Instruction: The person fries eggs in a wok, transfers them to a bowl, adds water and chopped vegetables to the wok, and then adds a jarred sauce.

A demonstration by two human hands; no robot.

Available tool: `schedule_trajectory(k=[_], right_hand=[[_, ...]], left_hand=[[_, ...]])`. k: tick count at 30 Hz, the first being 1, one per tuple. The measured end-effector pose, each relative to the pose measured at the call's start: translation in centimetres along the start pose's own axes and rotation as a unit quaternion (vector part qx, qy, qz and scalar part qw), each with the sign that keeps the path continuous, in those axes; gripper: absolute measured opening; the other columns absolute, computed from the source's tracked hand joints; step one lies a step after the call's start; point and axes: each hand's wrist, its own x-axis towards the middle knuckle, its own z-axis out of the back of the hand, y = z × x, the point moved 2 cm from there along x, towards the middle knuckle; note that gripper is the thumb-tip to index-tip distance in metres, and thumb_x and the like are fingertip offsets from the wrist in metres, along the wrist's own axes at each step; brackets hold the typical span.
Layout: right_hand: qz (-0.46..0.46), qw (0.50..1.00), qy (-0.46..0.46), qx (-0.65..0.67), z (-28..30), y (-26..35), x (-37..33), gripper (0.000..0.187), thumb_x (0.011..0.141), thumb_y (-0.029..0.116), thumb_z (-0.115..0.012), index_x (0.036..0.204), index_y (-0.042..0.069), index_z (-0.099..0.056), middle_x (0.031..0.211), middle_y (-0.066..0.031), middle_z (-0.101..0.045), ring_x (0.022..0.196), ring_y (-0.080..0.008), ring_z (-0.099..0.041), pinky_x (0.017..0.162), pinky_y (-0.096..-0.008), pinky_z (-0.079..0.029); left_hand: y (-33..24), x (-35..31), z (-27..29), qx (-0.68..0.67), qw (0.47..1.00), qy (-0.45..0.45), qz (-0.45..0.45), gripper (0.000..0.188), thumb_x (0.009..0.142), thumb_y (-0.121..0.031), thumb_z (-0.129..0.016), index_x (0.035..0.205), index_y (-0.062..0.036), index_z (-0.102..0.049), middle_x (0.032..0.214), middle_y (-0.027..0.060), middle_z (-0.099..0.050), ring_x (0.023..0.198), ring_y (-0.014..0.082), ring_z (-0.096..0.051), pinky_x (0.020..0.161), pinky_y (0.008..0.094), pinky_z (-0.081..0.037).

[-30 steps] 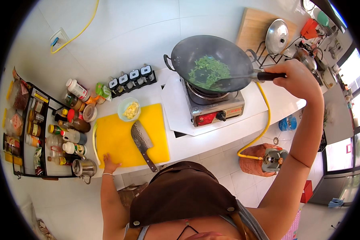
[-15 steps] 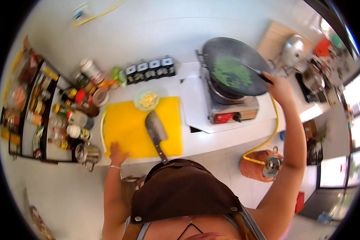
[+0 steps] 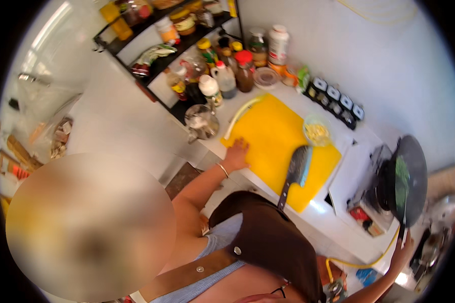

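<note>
no words or numbers I can read from here, a smeared yellow label (image 3: pixel 178 89) on a clear bottle (image 3: pixel 173 79), blurred print on the tall white bottle (image 3: pixel 278 46), a red panel (image 3: pixel 359 213) on the stove (image 3: pixel 372 226), its markings too indistinct for me to make out

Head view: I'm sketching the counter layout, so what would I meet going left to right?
Shiny metal pot, left hand, dark-bladed cleaver, pale round bowl with yellow pieces, large round black wok.
</note>
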Motion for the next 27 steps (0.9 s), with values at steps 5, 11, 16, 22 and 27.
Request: schedule_trajectory(k=[5,11,16,22,27], right_hand=[[0.084,0.970,-0.085,0.213,-2.3,2.2,-2.1,0.040,0.083,0.005,-0.059,0.123,0.004,-0.058,0.098,-0.0183,-0.062,0.086,-0.0315,-0.060,0.072,-0.0390,-0.048],[0.120,0.988,0.040,0.084,4.9,15.9,-2.1,0.028,0.092,0.022,-0.058,0.109,0.002,-0.067,0.102,-0.0173,-0.068,0.093,-0.0319,-0.064,0.081,-0.0381,-0.050],[0.160,0.978,0.091,0.102,5.7,21.0,-1.8,0.028,0.091,0.021,-0.057,0.113,0.005,-0.066,0.095,-0.0180,-0.068,0.089,-0.0348,-0.062,0.080,-0.0411,-0.049],[0.249,0.958,0.100,0.099,3.9,21.6,-2.2,0.031,0.093,0.025,-0.054,0.116,0.007,-0.064,0.099,-0.0183,-0.066,0.092,-0.0353,-0.061,0.080,-0.0408,-0.048],[0.216,0.949,0.137,0.183,1.8,19.9,-2.6,0.030,0.093,0.023,-0.053,0.116,0.008,-0.064,0.104,-0.0153,-0.066,0.097,-0.0329,-0.062,0.083,-0.0403,-0.048]], left_hand=[[0.7,-3.4,12.3,-0.124,0.932,-0.307,-0.146,0.061,0.075,-0.020,-0.071,0.131,-0.0045,-0.051,0.132,0.0228,-0.050,0.124,0.0365,-0.047,0.103,0.0436,-0.038],[6.7,-9.6,38.1,-0.160,0.719,-0.674,-0.059,0.048,0.078,-0.007,-0.069,0.123,-0.0019,-0.054,0.122,0.0160,-0.058,0.107,0.0270,-0.058,0.090,0.0355,-0.049],[11.2,-3.5,46.6,0.039,0.745,-0.665,-0.030,0.059,0.081,-0.022,-0.070,0.128,0.0059,-0.046,0.125,0.0234,-0.053,0.114,0.0353,-0.053,0.097,0.0403,-0.043],[11.8,-2.4,47.9,0.095,0.794,-0.588,0.121,0.081,0.083,-0.044,-0.065,0.127,0.0187,-0.039,0.128,0.0345,-0.046,0.121,0.0419,-0.046,0.104,0.0404,-0.038],[12.9,-3.5,48.0,0.137,0.787,-0.575,0.177,0.085,0.083,-0.048,-0.064,0.129,0.0182,-0.038,0.132,0.0354,-0.044,0.125,0.0417,-0.044,0.105,0.0396,-0.037]])
